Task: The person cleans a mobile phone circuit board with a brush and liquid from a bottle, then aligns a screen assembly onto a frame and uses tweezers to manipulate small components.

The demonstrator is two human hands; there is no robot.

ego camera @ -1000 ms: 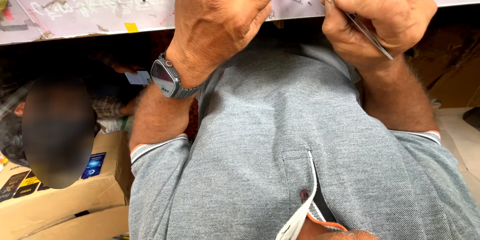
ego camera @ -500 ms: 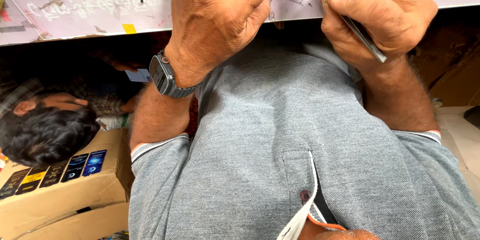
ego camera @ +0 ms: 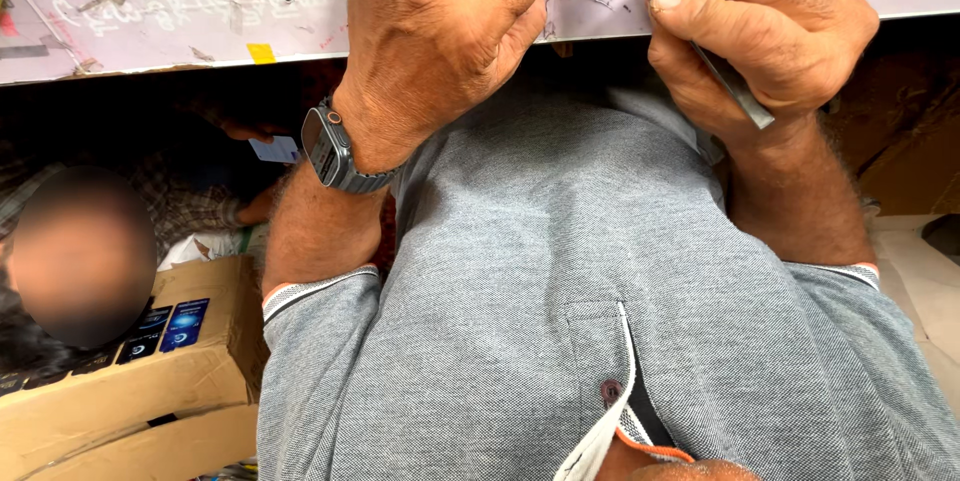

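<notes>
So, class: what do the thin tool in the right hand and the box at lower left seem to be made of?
Tool, held in the right hand: probably metal, a thin flat grey strip with a dull sheen. Box: corrugated cardboard, matt brown with a folded flap and worn edges; blue printed labels are stuck on its top.

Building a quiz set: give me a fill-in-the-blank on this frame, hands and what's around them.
1. The right hand holds a thin grey ____ tool.
2. The left hand has a dark ____ on its wrist.
3. The person's shirt is ____.
4. At lower left sits a ____ box.

Missing words: metal; watch; grey; cardboard
</notes>
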